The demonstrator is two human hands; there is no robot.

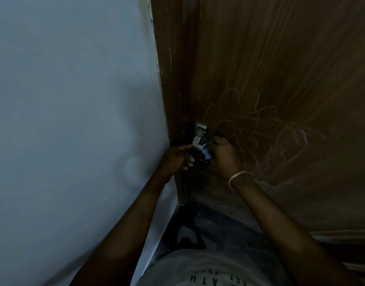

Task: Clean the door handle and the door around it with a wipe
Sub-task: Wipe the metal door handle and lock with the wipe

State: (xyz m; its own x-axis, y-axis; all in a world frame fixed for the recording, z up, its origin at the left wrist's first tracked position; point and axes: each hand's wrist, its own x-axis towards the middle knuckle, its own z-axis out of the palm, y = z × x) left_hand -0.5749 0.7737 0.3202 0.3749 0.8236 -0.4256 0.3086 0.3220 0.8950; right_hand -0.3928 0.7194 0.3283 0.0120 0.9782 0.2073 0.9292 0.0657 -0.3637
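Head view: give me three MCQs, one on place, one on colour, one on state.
1. Where is the wipe?
A) in a bucket
B) in the right hand, at the metal door handle
C) on a shelf

2. What colour is the wipe?
A) white
B) yellow
C) blue

3. How is the right hand?
A) flat and open, holding nothing
B) hanging idle at the person's side
C) fingers curled round the wipe

Answers:
1 B, the wipe pokes out of the right hand beside the handle.
2 C, it shows blue against the brown door.
3 C, its fingers close on the wipe.
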